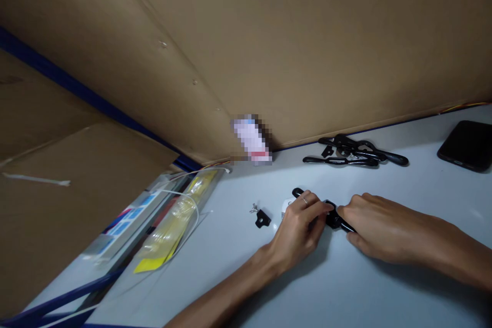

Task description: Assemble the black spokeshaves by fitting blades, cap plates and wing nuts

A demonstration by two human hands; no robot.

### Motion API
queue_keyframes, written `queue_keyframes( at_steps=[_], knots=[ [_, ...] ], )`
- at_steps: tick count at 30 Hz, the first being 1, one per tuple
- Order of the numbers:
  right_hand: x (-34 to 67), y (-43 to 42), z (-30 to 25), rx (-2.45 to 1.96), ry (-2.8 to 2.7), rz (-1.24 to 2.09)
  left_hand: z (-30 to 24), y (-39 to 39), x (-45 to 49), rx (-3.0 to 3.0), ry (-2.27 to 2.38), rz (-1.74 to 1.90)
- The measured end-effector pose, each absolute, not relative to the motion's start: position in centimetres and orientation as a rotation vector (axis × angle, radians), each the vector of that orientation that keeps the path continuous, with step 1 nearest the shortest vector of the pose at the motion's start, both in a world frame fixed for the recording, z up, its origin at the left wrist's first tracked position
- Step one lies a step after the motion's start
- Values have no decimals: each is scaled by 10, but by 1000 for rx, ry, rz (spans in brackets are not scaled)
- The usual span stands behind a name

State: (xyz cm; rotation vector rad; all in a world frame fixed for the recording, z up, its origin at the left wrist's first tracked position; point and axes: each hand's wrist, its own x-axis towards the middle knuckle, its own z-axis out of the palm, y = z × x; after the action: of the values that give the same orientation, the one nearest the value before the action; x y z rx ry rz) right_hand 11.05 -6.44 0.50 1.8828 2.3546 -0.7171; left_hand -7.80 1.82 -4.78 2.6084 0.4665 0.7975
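Note:
My left hand [300, 228] and my right hand [371, 225] meet over a long black plastic part [333, 219] lying on the white table [346, 287]. Both hands have their fingers curled round this part, the left near its far end, the right over its near end. A ring shows on a left finger. Part of a small white object [285, 206] peeks out behind the left hand. A small black clip [262, 219] with a tiny metal screw [253, 209] beside it lies just left of the left hand.
A pile of similar black parts [353, 154] lies at the back by the cardboard wall [269, 51]. A black phone [467, 144] rests at the far right. Yellow plastic bags [175, 220] and a cable tie lie at the left.

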Motion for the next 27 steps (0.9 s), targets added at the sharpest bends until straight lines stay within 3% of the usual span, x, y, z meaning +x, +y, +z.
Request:
queue_keyframes(
  at_steps=[27],
  knots=[
    [112, -64, 5, 1862, 2372, -694, -47, 18, -79, 2498, 525, 872]
  ],
)
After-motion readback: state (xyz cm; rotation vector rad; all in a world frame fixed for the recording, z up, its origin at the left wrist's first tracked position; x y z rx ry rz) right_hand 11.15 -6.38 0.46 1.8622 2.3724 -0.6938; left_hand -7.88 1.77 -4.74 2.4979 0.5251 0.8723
